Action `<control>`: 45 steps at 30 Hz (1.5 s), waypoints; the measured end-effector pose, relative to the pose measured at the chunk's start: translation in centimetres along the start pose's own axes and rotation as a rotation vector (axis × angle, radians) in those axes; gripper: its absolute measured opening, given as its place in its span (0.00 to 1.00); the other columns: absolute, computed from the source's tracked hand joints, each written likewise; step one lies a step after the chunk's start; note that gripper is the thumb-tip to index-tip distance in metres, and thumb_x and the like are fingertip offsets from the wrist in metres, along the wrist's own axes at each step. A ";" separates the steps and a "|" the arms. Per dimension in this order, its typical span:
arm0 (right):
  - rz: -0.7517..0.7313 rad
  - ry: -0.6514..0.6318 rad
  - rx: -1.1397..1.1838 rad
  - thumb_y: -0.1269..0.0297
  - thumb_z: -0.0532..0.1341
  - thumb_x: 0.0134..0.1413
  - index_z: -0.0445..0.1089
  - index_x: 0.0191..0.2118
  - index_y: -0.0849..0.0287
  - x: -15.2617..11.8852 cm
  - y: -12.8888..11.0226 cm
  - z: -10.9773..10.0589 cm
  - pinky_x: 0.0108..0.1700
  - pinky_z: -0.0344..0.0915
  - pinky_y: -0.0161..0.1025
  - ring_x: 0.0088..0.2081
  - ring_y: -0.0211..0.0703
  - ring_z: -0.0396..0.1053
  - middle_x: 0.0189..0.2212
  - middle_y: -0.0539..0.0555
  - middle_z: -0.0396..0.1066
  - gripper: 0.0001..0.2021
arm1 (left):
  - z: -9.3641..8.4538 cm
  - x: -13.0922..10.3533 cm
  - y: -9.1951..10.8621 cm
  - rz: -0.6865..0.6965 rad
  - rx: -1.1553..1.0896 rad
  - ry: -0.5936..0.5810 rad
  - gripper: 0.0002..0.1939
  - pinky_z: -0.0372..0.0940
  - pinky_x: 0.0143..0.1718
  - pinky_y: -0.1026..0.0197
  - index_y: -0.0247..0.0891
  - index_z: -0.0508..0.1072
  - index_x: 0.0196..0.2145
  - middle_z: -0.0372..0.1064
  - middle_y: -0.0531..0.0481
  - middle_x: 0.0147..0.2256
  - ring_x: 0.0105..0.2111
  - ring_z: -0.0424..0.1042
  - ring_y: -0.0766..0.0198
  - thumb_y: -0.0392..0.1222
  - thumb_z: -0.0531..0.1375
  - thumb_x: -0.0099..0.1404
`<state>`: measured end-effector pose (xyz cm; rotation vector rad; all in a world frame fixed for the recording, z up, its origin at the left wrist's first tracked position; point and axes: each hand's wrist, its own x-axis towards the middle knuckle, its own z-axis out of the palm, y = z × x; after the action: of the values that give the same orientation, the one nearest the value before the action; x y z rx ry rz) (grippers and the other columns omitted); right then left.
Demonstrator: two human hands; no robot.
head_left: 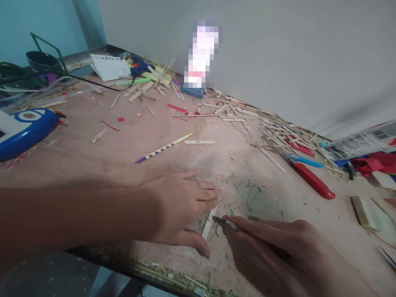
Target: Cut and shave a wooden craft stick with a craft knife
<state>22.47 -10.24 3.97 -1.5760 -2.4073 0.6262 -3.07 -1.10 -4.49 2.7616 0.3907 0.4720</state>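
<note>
A pale wooden craft stick (210, 221) lies slanted on the table near its front edge. My left hand (185, 202) rests flat with outstretched fingers, its fingertips over the stick's far end and the thumb by its near end. From the right, my right hand (278, 247) grips a thin craft knife (221, 221), whose dark blade tip touches the stick around its middle. Fine marks show there. Beyond the left hand lie a yellow pencil with purple dots (163, 148) and another craft stick (199, 142) with a dark slit.
Many loose sticks (244, 111) are heaped along the wall. To the right are a red utility knife (314, 181), a blue pen (306, 160) and wood blocks (365, 212). A blue-and-white tool (34, 130) sits left. A blurred bright phone (202, 55) stands at the back.
</note>
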 end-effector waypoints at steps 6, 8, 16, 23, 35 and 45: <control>0.153 -0.156 0.154 0.52 0.53 0.79 0.77 0.35 0.51 0.0 -0.5 0.0 0.17 0.55 0.32 0.18 0.35 0.58 0.17 0.45 0.66 0.21 | -0.2 -0.1 0.1 -0.005 0.003 -0.010 0.39 0.43 0.80 0.50 0.32 0.71 0.69 0.66 0.41 0.72 0.74 0.63 0.54 0.69 0.51 0.82; 0.128 -0.114 0.105 0.53 0.54 0.79 0.77 0.35 0.50 -0.1 -0.4 0.3 0.16 0.51 0.32 0.18 0.35 0.57 0.16 0.44 0.65 0.20 | -0.2 -0.1 0.2 0.004 0.014 0.007 0.39 0.45 0.79 0.50 0.31 0.72 0.69 0.67 0.40 0.71 0.74 0.64 0.53 0.69 0.51 0.82; -0.310 0.138 -0.127 0.74 0.60 0.74 0.72 0.60 0.59 -1.1 2.1 2.3 0.22 0.57 0.37 0.19 0.32 0.61 0.25 0.42 0.68 0.14 | 0.3 -0.1 0.0 0.012 0.021 0.033 0.42 0.45 0.79 0.50 0.31 0.73 0.68 0.67 0.39 0.71 0.74 0.65 0.52 0.73 0.51 0.80; -0.418 0.035 -0.255 0.75 0.62 0.72 0.67 0.66 0.63 -1.0 2.5 1.0 0.22 0.57 0.41 0.22 0.34 0.64 0.29 0.44 0.71 0.20 | 0.5 -0.2 -0.1 0.010 -0.002 0.030 0.41 0.45 0.80 0.50 0.32 0.72 0.69 0.67 0.39 0.71 0.74 0.64 0.52 0.72 0.50 0.81; -0.154 -0.071 -0.017 0.64 0.59 0.78 0.74 0.44 0.53 -0.4 1.8 0.6 0.23 0.57 0.34 0.20 0.31 0.63 0.24 0.42 0.68 0.07 | 0.3 -0.3 -0.1 0.018 -0.021 0.055 0.42 0.47 0.79 0.46 0.29 0.72 0.68 0.68 0.38 0.71 0.73 0.65 0.51 0.72 0.50 0.81; -0.104 0.088 -0.020 0.39 0.59 0.75 0.82 0.43 0.54 -1.6 1.5 1.9 0.22 0.56 0.37 0.20 0.38 0.64 0.19 0.47 0.65 0.24 | 0.4 -0.1 0.0 0.009 0.026 0.032 0.43 0.46 0.79 0.50 0.31 0.73 0.68 0.67 0.39 0.71 0.73 0.65 0.52 0.74 0.54 0.78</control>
<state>23.67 -11.60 1.69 -1.4427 -2.4193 0.5050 -3.03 -1.25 -4.87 2.7849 0.3949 0.5178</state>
